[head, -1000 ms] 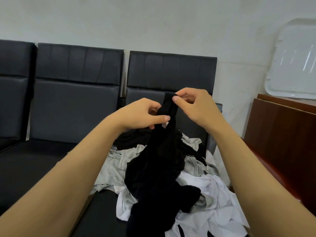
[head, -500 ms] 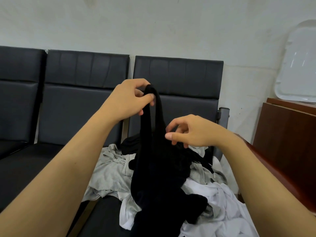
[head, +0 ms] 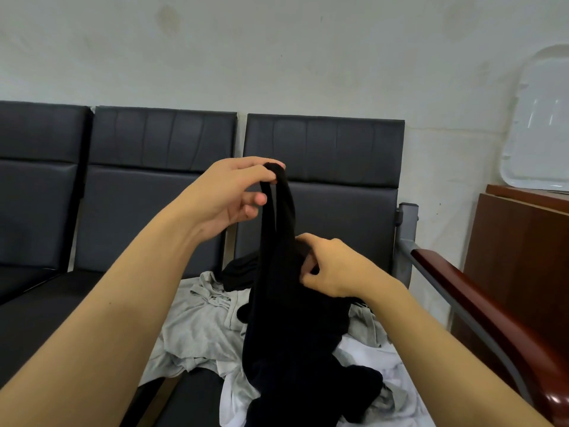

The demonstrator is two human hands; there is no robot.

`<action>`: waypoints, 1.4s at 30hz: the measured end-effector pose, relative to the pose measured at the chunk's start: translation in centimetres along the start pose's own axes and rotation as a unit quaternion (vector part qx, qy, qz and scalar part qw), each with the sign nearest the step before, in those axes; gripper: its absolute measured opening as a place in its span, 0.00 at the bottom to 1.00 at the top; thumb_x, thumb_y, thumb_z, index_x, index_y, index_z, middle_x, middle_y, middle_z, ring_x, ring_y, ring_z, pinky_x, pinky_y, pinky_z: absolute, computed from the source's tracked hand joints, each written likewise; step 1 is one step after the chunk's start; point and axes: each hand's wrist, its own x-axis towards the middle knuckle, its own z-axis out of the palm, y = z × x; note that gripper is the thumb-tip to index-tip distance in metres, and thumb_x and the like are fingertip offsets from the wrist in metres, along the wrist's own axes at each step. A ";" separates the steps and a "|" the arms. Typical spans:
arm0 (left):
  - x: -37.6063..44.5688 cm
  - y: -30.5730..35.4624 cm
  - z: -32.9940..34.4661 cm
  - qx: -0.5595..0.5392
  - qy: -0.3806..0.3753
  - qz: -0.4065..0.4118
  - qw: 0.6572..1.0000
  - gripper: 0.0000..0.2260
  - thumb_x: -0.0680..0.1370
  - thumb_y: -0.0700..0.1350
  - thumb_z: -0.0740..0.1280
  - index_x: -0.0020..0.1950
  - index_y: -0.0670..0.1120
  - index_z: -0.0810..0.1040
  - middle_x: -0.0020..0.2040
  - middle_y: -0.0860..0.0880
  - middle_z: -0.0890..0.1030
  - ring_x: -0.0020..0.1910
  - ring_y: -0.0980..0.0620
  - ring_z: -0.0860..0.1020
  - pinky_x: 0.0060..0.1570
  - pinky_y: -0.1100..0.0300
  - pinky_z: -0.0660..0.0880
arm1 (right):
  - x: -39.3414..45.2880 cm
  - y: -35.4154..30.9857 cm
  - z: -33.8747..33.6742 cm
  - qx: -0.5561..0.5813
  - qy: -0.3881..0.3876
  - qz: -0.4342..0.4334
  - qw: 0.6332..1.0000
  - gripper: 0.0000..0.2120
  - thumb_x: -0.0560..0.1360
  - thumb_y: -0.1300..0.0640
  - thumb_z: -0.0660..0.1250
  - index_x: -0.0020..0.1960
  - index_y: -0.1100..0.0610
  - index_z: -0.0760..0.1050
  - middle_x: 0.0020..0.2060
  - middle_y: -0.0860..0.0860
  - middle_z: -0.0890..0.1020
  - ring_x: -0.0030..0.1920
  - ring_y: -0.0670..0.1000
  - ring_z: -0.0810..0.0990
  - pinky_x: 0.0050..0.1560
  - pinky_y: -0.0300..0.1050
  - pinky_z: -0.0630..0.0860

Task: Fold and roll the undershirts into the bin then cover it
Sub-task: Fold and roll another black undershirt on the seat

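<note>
Black padded bench seat (head: 323, 167): carries loose heap of grey, white, black undershirts (head: 200, 331). Black cotton undershirt (head: 286, 318) hangs above heap, lifted to find straps. Left hand (head: 228, 195) pinches strap top; right hand (head: 335, 266) grips fabric lower. Half-second earlier: right fingers free beside cloth. Bin unseen.

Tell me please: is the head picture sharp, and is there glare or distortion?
Head view: mostly sharp; soft, even light; faint glare streaks on the white lid; wide-angle bending near the edges; the black undershirt shows almost no fold detail.
</note>
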 end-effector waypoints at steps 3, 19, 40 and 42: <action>0.2 -0.3 -0.6 -0.017 0.012 -0.002 1.000 0.06 0.82 0.43 0.68 0.55 0.45 0.84 0.48 0.51 0.85 0.31 0.57 0.72 0.26 0.67 0.67 | -0.6 -0.3 -1.0 0.016 -0.016 -0.005 1.000 0.15 0.76 0.57 0.67 0.59 0.43 0.73 0.42 0.42 0.85 0.38 0.42 0.83 0.44 0.41 0.77; 0.2 0.6 -0.6 -0.024 0.050 0.034 0.998 0.11 0.82 0.43 0.70 0.64 0.44 0.81 0.57 0.51 0.87 0.35 0.59 0.77 0.29 0.67 0.70 | -0.8 -3.5 0.1 -0.074 0.056 0.011 0.996 0.61 0.71 0.47 0.76 0.78 0.37 0.26 0.54 0.49 0.81 0.47 0.56 0.83 0.51 0.59 0.81; 0.6 -0.5 -2.4 0.022 0.089 -0.025 0.995 0.06 0.80 0.46 0.73 0.55 0.47 0.80 0.50 0.48 0.77 0.31 0.57 0.77 0.28 0.65 0.74 | -2.8 -1.4 -7.1 0.414 0.184 0.106 0.885 0.07 0.83 0.54 0.66 0.52 0.54 0.82 0.38 0.48 0.86 0.34 0.44 0.85 0.32 0.34 0.71; 0.6 -0.4 -2.6 0.035 0.092 -0.027 0.995 0.08 0.80 0.47 0.72 0.57 0.46 0.80 0.51 0.47 0.77 0.30 0.57 0.77 0.27 0.66 0.73 | -3.2 -0.9 -7.5 0.432 0.143 0.114 0.883 0.10 0.84 0.53 0.65 0.45 0.53 0.80 0.35 0.48 0.82 0.32 0.44 0.80 0.35 0.38 0.68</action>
